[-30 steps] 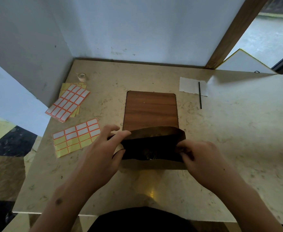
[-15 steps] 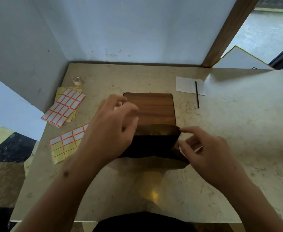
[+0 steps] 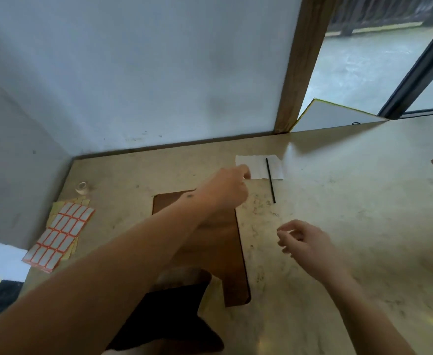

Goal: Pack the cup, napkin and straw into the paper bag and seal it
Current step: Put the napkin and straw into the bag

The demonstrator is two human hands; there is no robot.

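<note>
The brown paper bag (image 3: 174, 316) lies open near the table's front edge, partly under my left forearm; its inside is dark and I cannot see the cup. A white napkin (image 3: 260, 166) lies at the back of the table, with a thin black straw (image 3: 270, 180) across its right part. My left hand (image 3: 225, 188) reaches across to the napkin's left edge, its fingertips at the paper; a firm grip does not show. My right hand (image 3: 305, 239) hovers over the bare table right of the bag, fingers loosely curled, holding nothing.
A wooden board (image 3: 218, 242) lies under the bag on the marble table (image 3: 351, 226). Sheets of orange-bordered labels (image 3: 61, 234) and a small tape roll (image 3: 82, 187) sit at the left. Walls close the left and back; a wooden post (image 3: 300, 67) stands behind the napkin.
Both hands have let go of the bag's mouth. My left hand has stretched forward and right to the napkin, my right hand has drawn away to the right, and the view has tilted up.
</note>
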